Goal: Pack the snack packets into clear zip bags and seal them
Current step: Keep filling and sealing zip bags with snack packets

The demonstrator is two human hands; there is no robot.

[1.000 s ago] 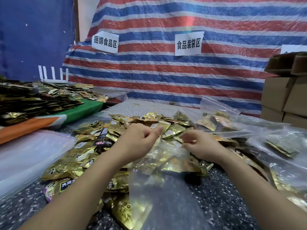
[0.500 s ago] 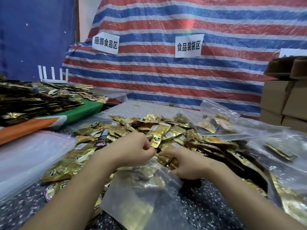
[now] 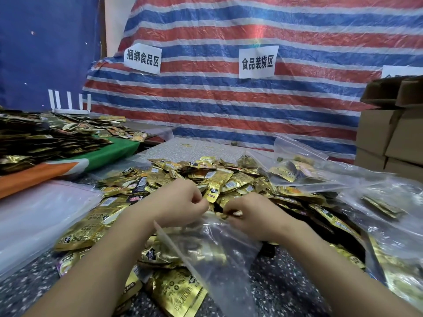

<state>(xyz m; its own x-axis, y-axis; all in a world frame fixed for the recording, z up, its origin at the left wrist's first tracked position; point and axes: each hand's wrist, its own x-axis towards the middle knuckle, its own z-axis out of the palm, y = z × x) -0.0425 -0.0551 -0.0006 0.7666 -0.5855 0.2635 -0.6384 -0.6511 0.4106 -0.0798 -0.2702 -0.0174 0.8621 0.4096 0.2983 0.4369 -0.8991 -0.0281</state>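
Observation:
A clear zip bag [image 3: 212, 245] holding gold snack packets hangs tilted in front of me over the speckled table [image 3: 281, 282]. My left hand [image 3: 180, 205] and my right hand [image 3: 249, 216] both pinch its top edge, fingertips close together at the middle. Behind the hands lies a wide heap of loose gold snack packets [image 3: 206, 177]. More gold packets [image 3: 174, 291] lie under the bag near the table's front.
Filled clear bags [image 3: 297, 170] lie at the right, with more plastic beyond them. Cardboard boxes [image 3: 389, 136] stand stacked at the far right. A stack of empty clear bags [image 3: 39, 209] sits at the left. Another packet pile [image 3: 45, 138] covers the left table.
Both hands have come nearer to me and closer together along the bag's top edge. The bag has swung down and to the left.

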